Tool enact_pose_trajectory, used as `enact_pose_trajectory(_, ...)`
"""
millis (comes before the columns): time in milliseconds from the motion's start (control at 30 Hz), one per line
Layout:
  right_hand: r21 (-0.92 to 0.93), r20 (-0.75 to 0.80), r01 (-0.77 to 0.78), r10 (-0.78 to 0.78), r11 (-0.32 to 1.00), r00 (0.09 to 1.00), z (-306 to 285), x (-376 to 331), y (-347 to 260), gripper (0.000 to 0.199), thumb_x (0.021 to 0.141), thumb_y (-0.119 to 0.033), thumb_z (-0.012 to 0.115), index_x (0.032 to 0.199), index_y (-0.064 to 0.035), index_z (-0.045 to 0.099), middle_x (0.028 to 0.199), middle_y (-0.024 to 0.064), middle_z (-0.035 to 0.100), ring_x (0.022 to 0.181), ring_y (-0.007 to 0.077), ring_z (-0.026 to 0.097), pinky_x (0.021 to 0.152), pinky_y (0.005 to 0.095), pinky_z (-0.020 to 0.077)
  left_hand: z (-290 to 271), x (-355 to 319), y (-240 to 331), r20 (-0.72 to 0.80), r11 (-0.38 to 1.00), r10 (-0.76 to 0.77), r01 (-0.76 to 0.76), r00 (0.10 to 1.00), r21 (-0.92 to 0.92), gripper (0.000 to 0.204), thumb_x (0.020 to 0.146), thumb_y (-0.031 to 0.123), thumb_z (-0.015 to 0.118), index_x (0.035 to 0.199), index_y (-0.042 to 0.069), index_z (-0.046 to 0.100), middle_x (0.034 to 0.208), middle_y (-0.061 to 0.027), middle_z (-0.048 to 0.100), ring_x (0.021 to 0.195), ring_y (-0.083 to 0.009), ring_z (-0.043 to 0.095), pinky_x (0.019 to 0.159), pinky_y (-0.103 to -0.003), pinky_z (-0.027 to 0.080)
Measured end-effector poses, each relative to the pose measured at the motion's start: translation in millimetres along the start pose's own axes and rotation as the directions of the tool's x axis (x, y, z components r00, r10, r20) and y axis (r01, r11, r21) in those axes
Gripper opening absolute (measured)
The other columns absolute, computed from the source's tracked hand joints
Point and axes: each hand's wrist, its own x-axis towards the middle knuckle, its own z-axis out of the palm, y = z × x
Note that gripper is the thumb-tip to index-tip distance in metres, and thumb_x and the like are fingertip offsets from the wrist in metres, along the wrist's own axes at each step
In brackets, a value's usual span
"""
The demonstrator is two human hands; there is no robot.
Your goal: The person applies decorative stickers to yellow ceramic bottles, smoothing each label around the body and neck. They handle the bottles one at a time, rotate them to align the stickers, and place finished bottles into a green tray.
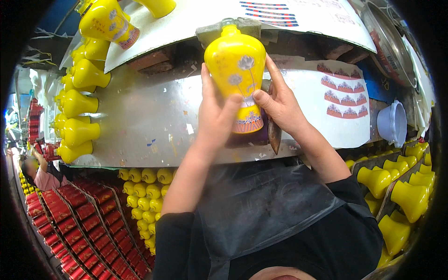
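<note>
Between my two hands I hold a yellow bottle (235,53) with grey lotus flowers and a patterned band round its narrow foot. Its neck points away from me and lies against a grey padded block (200,35). My left hand (217,105) wraps the left side, thumb on the front near the foot. From the right, my right hand (282,100) grips it with its thumb at the lower front. Just under the right hand lies a dark, pointed tool (275,140), partly hidden. A white sheet of patterned decals (347,126) is right of my right hand.
Plain yellow bottles (81,102) line the table's left end; a decorated one (109,23) stands far left. A strip sheet (270,14) lies at the back. A lilac bucket (392,123), racked yellow bottles (410,200) and stacked red items (88,224) surround the metal table (140,126). Another person (44,172) is far left.
</note>
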Motion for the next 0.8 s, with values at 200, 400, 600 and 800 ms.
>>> enact_pose_trajectory(200, 0.017, 0.018, -0.030, 0.030, 0.999, 0.999, -0.8, 0.3, 3.6, 0.090, 0.100, -0.034, 0.066, 0.165, -0.0042, 0.012, 0.156, 0.0287, 0.041, 0.123, 0.0299, 0.063, 0.100, 0.0375, 0.0540, 2.8, -0.1, 0.8, -0.021, 1.000, 0.013, -0.013, 1.000, -0.002, 0.093, 0.101, 0.023, 0.063, 0.162, -0.007, -0.001, 0.161, -0.0233, 0.032, 0.147, -0.0300, 0.039, 0.121, -0.039, 0.031)
enact_pose_trajectory(400, -0.005, 0.013, -0.006, 0.006, 1.000, 1.000, -0.5, 0.5, 4.1, 0.089, 0.101, -0.036, 0.064, 0.165, -0.0021, 0.012, 0.161, 0.0298, 0.032, 0.140, 0.0353, 0.049, 0.108, 0.0397, 0.0488, 5.0, -1.7, 1.4, -0.043, 1.000, -0.004, 0.004, 0.999, -0.007, 0.092, 0.102, 0.023, 0.063, 0.162, -0.007, 0.001, 0.161, -0.0229, 0.033, 0.146, -0.0292, 0.040, 0.120, -0.039, 0.033)
enact_pose_trajectory(600, -0.007, 0.011, 0.002, -0.002, 1.000, 1.000, 0.0, 0.8, 3.0, 0.090, 0.101, -0.037, 0.065, 0.165, -0.0018, 0.012, 0.161, 0.0297, 0.032, 0.135, 0.0336, 0.054, 0.106, 0.0385, 0.0503, 4.0, -1.1, 0.5, -0.042, 1.000, -0.001, 0.002, 0.999, 0.009, 0.091, 0.103, 0.024, 0.062, 0.162, -0.007, 0.001, 0.161, -0.0222, 0.032, 0.146, -0.0287, 0.040, 0.121, -0.039, 0.032)
enact_pose_trajectory(800, 0.025, 0.013, -0.017, 0.016, 1.000, 1.000, -0.8, -0.4, 3.8, 0.089, 0.100, -0.033, 0.066, 0.165, -0.0028, 0.013, 0.159, 0.0278, 0.038, 0.114, 0.0259, 0.067, 0.097, 0.0348, 0.0548, 4.4, -1.4, 1.3, -0.025, 1.000, 0.002, -0.003, 1.000, -0.030, 0.092, 0.103, 0.023, 0.062, 0.162, -0.006, -0.002, 0.162, -0.0217, 0.031, 0.147, -0.0285, 0.039, 0.121, -0.039, 0.031)
